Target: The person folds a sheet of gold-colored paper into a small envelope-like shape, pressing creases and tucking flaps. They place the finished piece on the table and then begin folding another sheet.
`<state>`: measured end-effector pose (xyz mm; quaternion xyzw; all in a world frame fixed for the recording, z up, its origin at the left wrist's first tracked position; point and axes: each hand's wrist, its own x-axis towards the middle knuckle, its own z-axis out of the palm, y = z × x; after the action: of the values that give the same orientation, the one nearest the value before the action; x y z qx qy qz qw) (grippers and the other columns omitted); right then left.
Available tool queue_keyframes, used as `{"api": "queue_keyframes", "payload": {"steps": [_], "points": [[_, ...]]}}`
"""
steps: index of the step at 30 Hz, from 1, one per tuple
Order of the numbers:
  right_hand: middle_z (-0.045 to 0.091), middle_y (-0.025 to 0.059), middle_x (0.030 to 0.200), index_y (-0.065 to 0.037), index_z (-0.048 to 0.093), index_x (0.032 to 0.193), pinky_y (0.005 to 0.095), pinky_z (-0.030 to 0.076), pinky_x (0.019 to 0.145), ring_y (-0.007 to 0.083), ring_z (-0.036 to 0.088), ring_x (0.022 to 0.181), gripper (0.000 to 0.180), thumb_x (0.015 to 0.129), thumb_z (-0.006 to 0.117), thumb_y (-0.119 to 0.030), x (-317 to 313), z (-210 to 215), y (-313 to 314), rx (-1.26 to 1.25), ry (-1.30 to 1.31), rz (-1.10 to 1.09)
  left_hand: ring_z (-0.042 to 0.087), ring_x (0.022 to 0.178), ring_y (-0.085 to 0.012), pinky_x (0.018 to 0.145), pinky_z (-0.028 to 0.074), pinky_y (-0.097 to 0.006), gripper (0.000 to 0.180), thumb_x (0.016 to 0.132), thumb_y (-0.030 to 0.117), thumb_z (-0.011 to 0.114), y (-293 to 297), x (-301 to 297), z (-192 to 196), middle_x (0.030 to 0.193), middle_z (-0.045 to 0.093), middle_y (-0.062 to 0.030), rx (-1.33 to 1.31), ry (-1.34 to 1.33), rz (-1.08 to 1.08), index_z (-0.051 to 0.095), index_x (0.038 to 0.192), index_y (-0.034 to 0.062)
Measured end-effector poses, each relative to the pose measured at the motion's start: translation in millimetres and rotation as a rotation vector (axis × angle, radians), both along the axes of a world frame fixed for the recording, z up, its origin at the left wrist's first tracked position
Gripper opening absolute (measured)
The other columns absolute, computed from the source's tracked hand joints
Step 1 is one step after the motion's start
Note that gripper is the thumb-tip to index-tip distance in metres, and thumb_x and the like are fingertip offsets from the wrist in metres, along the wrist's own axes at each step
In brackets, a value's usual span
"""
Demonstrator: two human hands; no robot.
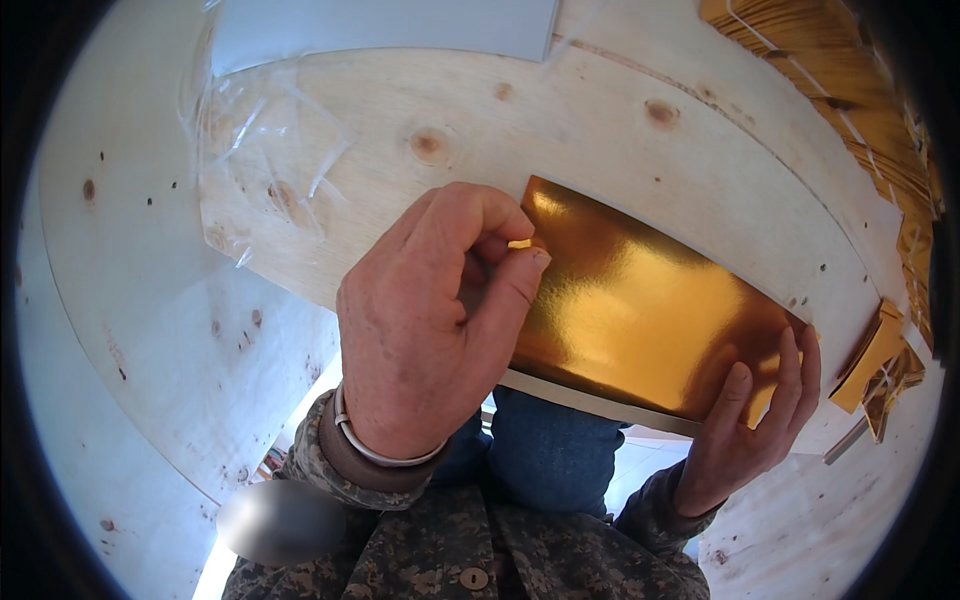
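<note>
A shiny gold rectangular sheet or flat pouch (620,300) lies slantwise at the near edge of the wooden table; I cannot tell which of the two it is. At its left end my left hand (430,310) is closed, pinching a small gold piece (519,244) between thumb and forefinger. Whether that bit is loose or part of the gold sheet is hidden by the fingers. On the sheet's right end rests my right hand (755,425), thumb and fingers apart, the fingertips on the gold surface near the corner.
Gold strips or folded gold pieces (835,90) are bundled along the far right side, with smaller gold scraps (880,365) below them. A pale grey flat sheet (380,28) lies at the back. Crumpled clear plastic film (270,150) spreads at the left of the wooden tabletop (590,120).
</note>
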<state>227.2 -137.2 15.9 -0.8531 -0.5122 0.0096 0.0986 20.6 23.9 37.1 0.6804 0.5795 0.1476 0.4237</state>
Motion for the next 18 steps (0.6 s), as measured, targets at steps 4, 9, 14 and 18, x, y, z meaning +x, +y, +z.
{"api": "queue_keyframes", "payload": {"steps": [4, 9, 14, 18], "points": [[0.052, 0.0179, 0.141, -0.006, 0.060, 0.133, 0.0452, 0.058, 0.095, 0.0335, 0.055, 0.129, 0.039, 0.101, 0.057, -0.030, 0.8, -0.4, 0.0, -0.010, -0.005, -0.001, 0.056, 0.066, -0.0038, 0.062, 0.043, -0.020, 0.009, 0.091, 0.002, 0.067, 0.1, 0.9, 0.0, 0.077, 0.064, 0.0010, -0.003, 0.009, -0.001, 0.062, 0.098, 0.0006], [0.053, 0.0179, 0.141, -0.006, 0.060, 0.133, 0.0447, 0.058, 0.096, 0.0333, 0.055, 0.129, 0.039, 0.101, 0.058, -0.027, 0.1, 0.0, 1.0, 0.010, 0.021, 0.000, 0.055, 0.066, -0.0037, 0.061, 0.043, -0.020, 0.009, 0.090, 0.002, 0.068, 0.2, 0.7, 0.2, 0.077, 0.064, 0.0008, -0.006, 0.013, 0.000, 0.062, 0.098, 0.0005], [0.053, 0.0180, 0.140, -0.005, 0.061, 0.132, 0.0444, 0.058, 0.096, 0.0335, 0.055, 0.128, 0.037, 0.100, 0.058, -0.024, -0.4, 0.8, 1.3, 0.009, 0.031, -0.014, 0.056, 0.067, -0.0037, 0.062, 0.043, -0.020, 0.009, 0.090, 0.002, 0.069, 0.0, 1.6, -0.1, 0.077, 0.063, 0.0011, 0.007, 0.009, 0.004, 0.063, 0.097, 0.0005], [0.053, 0.0182, 0.140, -0.004, 0.062, 0.130, 0.0447, 0.058, 0.095, 0.0337, 0.056, 0.127, 0.036, 0.098, 0.059, -0.022, -0.6, -0.2, 2.3, 0.031, 0.053, -0.027, 0.055, 0.068, -0.0037, 0.063, 0.044, -0.020, 0.009, 0.090, 0.001, 0.068, 0.6, 2.2, 0.3, 0.079, 0.063, 0.0014, 0.025, 0.011, -0.001, 0.064, 0.098, 0.0009]]}}
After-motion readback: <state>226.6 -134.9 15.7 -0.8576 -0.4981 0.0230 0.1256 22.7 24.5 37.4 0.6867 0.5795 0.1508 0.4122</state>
